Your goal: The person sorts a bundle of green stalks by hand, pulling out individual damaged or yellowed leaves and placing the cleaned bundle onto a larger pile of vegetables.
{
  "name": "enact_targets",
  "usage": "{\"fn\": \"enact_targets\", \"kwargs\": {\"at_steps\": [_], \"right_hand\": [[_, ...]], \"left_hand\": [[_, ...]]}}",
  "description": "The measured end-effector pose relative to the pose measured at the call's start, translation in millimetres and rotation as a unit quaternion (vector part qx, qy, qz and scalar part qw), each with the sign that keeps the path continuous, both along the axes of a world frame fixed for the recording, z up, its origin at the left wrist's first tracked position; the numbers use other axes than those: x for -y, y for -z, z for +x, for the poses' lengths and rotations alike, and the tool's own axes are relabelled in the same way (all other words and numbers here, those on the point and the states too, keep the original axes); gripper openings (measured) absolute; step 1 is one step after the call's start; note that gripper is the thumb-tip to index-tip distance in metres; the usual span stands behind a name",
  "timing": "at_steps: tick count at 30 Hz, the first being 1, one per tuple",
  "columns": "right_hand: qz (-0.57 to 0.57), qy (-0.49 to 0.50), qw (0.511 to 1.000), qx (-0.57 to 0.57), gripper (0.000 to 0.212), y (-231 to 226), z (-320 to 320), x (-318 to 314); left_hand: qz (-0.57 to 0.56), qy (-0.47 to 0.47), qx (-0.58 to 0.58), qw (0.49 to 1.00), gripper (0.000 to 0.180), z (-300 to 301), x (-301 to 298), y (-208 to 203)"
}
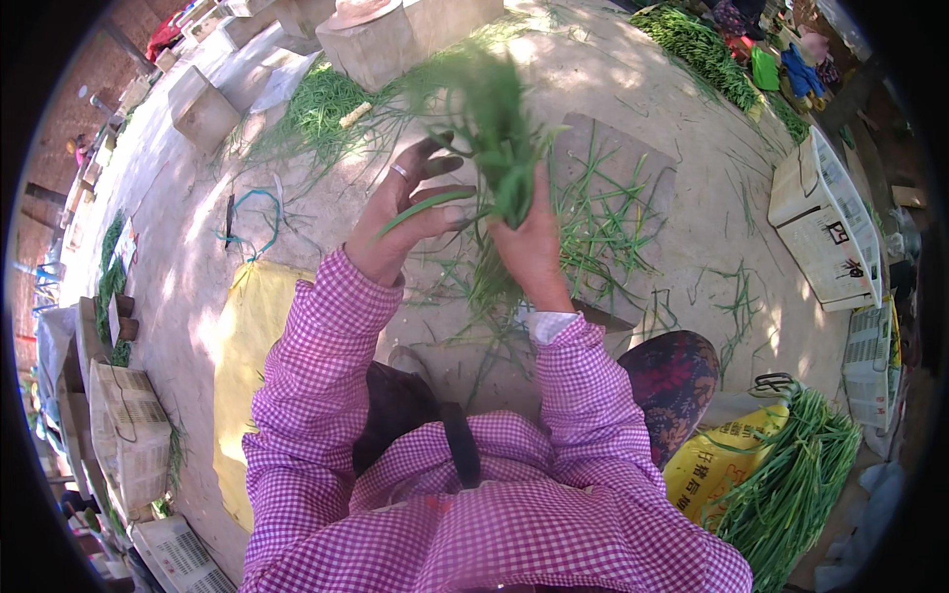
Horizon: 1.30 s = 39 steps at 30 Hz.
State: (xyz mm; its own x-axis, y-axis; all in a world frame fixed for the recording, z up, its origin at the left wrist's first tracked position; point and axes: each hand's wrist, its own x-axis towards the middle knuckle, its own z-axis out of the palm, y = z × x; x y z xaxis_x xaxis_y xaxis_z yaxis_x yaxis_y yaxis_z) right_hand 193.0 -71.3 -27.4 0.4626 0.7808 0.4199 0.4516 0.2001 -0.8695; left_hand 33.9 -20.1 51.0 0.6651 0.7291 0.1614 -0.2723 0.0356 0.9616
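Gripping: right hand (529, 245), around one long-leaved green bunch (507, 163)
Left hand (400, 219): fingers parted wide, beside bunch
Yellow sacks (259, 361): two

Top of the green bunch (491, 94) is motion-blurred; we can't separate its leaves. Right hand (532, 247): most fingers hidden behind the bunch. Left hand (410, 212): we can't tell if the fingertips touch it. Left sleeve (316, 395) hides part of the yellow bag (252, 341). Lower edge crops 3 things for us: checked jacket (494, 539), greens pile (796, 474), left-corner crate (178, 553).
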Motion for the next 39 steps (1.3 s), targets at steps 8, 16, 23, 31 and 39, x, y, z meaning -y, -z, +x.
{"fn": "enact_targets", "kwargs": {"at_steps": [8,16,23,31,39], "right_hand": [[0.156,-0.099,0.817,-0.547,0.034,-15.1,47.8,9.0],[0.135,-0.135,0.813,-0.55,0.029,-10.2,50.5,10.2],[0.214,-0.123,0.746,-0.619,0.053,-0.3,64.7,9.9],[0.223,-0.091,0.781,-0.576,0.048,-3.7,78.1,11.7],[0.086,-0.067,0.832,-0.544,0.028,-17.4,28.3,0.9]], "left_hand": [[-0.162,-0.167,-0.015,0.972,0.027,-32.8,-37.5,22.4],[0.077,0.004,-0.23,0.97,0.028,6.7,0.8,49.9],[-0.039,0.042,-0.13,0.99,0.026,-2.2,-6.8,52.3],[0.133,-0.151,-0.202,0.958,0.051,-19.7,-26.0,44.3],[0.215,0.078,-0.206,0.951,0.111,29.2,21.9,93.8]]}}
